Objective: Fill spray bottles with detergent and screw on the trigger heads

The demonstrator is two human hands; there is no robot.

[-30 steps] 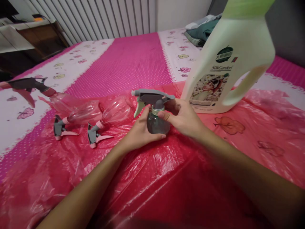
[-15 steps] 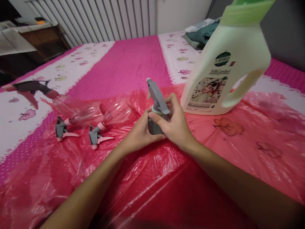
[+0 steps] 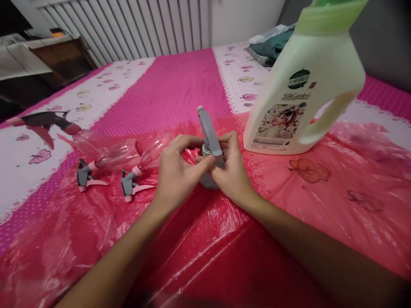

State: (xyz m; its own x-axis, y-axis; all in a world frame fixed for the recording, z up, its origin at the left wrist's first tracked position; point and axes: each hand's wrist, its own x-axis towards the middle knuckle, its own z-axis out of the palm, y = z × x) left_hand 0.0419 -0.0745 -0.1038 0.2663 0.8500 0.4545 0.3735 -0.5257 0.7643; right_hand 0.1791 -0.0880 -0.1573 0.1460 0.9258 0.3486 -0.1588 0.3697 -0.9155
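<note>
Dead centre, over the red plastic sheet (image 3: pixel 199 261): small spray bottle (image 3: pixel 210 140), grey trigger head (image 3: pixel 208 126) with nozzle toward 12 o'clock. Using the bottle as clock centre.

Left hand (image 3: pixel 177 167) in from 8, thumb and bent fingers round the collar (image 3: pixel 206 151), some fingertips hidden. Right hand (image 3: pixel 233 173) in from 4, thumb on the near side, fingers mostly hidden behind. Both pinching the bottle at the neck, thumbs appear to meet. Can't tell if its base rests on the sheet.

Three pink spray bottles (image 3: pixel 118 155) lying around 9, farthest one nearer 10. Big white jug (image 3: pixel 298 92), green top, standing at 2. Pink-and-white bedspread (image 3: pixel 180 85) under the sheet. Folded clothes (image 3: pixel 272 43) at 1, radiator (image 3: pixel 135 25) at 11.
</note>
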